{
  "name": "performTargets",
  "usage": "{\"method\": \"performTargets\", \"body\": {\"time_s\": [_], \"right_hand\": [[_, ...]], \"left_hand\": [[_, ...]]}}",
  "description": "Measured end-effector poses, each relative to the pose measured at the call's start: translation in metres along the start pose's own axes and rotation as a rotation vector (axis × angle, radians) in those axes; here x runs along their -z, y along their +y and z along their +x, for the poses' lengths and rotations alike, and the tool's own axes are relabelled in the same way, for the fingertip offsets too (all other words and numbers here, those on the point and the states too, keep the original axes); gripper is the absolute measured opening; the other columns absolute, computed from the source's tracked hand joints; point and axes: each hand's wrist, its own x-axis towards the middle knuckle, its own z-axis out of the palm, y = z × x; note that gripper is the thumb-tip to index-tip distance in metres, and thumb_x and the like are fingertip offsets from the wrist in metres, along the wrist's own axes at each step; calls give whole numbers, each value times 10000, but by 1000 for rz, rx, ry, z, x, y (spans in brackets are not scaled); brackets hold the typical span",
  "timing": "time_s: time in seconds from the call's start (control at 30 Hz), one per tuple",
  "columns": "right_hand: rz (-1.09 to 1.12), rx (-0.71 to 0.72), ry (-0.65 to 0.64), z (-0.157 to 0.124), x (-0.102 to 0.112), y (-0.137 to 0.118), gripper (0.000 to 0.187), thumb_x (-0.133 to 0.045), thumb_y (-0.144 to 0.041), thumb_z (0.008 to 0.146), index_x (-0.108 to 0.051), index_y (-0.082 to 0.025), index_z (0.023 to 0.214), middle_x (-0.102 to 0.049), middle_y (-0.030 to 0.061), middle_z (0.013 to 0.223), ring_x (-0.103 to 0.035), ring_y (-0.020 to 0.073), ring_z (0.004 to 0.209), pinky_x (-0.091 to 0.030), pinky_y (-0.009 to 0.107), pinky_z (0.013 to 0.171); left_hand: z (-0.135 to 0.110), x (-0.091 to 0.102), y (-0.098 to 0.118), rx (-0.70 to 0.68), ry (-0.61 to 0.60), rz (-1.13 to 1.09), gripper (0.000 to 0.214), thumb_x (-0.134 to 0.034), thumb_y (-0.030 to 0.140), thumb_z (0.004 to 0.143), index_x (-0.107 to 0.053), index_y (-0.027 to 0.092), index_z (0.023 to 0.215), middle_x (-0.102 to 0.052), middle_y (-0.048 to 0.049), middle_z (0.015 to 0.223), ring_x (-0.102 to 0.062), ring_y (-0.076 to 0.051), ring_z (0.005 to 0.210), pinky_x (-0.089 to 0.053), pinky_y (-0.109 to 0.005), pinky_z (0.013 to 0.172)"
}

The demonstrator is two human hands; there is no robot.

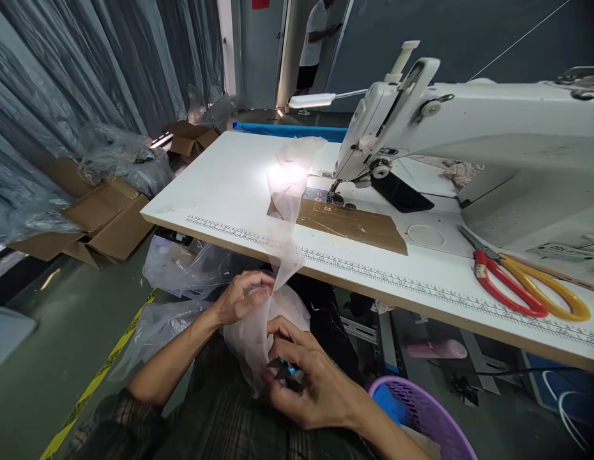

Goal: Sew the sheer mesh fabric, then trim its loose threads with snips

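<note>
A long piece of sheer pale-pink fabric [285,249] runs from the sewing table down over its front edge and gathers in my lap. My left hand [244,295] pinches the fabric between thumb and fingers, just below the table edge. Lower and to the right, my right hand [309,374] is closed around small dark thread snips [288,367] with a bit of blue on them. Its fingertips also touch the fabric's edge. The palm hides most of the snips. Above both hands, the fabric's far end lies under a bright lamp glare, left of the needle.
A white sewing machine [493,115] stands on the white table [205,185]. Red and yellow-handled scissors [527,281] lie at right; a brown board [349,223] sits by the needle. Below are a purple basket [431,409] and plastic bags [182,265]. Someone [316,45] stands in the far doorway.
</note>
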Motion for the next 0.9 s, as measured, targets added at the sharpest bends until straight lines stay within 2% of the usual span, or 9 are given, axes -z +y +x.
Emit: {"method": "performTargets", "body": {"time_s": [0.1, 0.17, 0.23, 0.3, 0.37, 0.47, 0.67, 0.9], "right_hand": [[-1, -2, -11, -2, 5, 1, 176, -537, -46, 656, -487, -195, 736, -550, 14, 909, -548, 142, 834, -397, 253, 714], [30, -17, -52, -3, 10, 5, 145, -544, -73, 691, -472, -196, 718, -538, 0, 827, -522, 124, 741, -386, 237, 652], [64, -86, -66, -1, 15, 11, 109, -560, -151, 762, -470, -200, 723, -505, -20, 727, -470, 112, 641, -363, 231, 583], [94, -203, -7, 2, 20, 20, 135, -511, -289, 872, -503, -197, 775, -499, -20, 695, -453, 116, 610, -362, 236, 562], [108, -328, 100, 7, 22, 31, 325, -369, -428, 961, -544, -186, 832, -508, -5, 697, -467, 129, 618, -375, 247, 564], [92, -440, 185, 16, 21, 46, 541, -242, -566, 975, -579, -171, 825, -483, 0, 660, -463, 136, 606, -364, 253, 539], [68, -411, 124, 25, 16, 51, 550, -262, -602, 959, -533, -179, 734, -446, -17, 621, -444, 132, 585, -366, 269, 576], [-6, -389, 106, 28, 15, 46, 524, -265, -577, 965, -488, -194, 685, -456, -19, 592, -455, 132, 562, -366, 264, 561]], "left_hand": [[-4, 4, -1, 188, -111, -158, 511, -615, 602, 756, -716, 120, 891, -693, -68, 803, -594, -173, 712, -439, -266, 659], [-7, 5, 0, 297, -101, -222, 477, -680, 570, 718, -724, 114, 851, -690, -56, 758, -580, -147, 658, -415, -233, 597], [-10, 6, 2, 345, -79, -254, 440, -706, 530, 718, -738, 116, 864, -706, -58, 771, -591, -144, 667, -419, -227, 604], [-11, 6, 4, 344, -72, -260, 406, -710, 489, 736, -748, 131, 925, -729, -68, 837, -617, -155, 720, -436, -233, 641], [-11, 7, 6, 327, -63, -248, 377, -695, 457, 766, -750, 145, 970, -741, -77, 894, -640, -171, 780, -451, -244, 682], [-10, 8, 8, 316, -33, -228, 334, -674, 429, 795, -757, 149, 956, -752, -82, 912, -662, -192, 832, -469, -260, 732], [-9, 7, 12, 324, -36, -308, 287, -657, 389, 822, -756, 133, 909, -756, -90, 929, -679, -213, 904, -493, -279, 821], [-13, 8, 12, 374, -12, -341, 279, -679, 389, 801, -753, 133, 882, -757, -85, 908, -685, -192, 844, -494, -241, 745]]}}
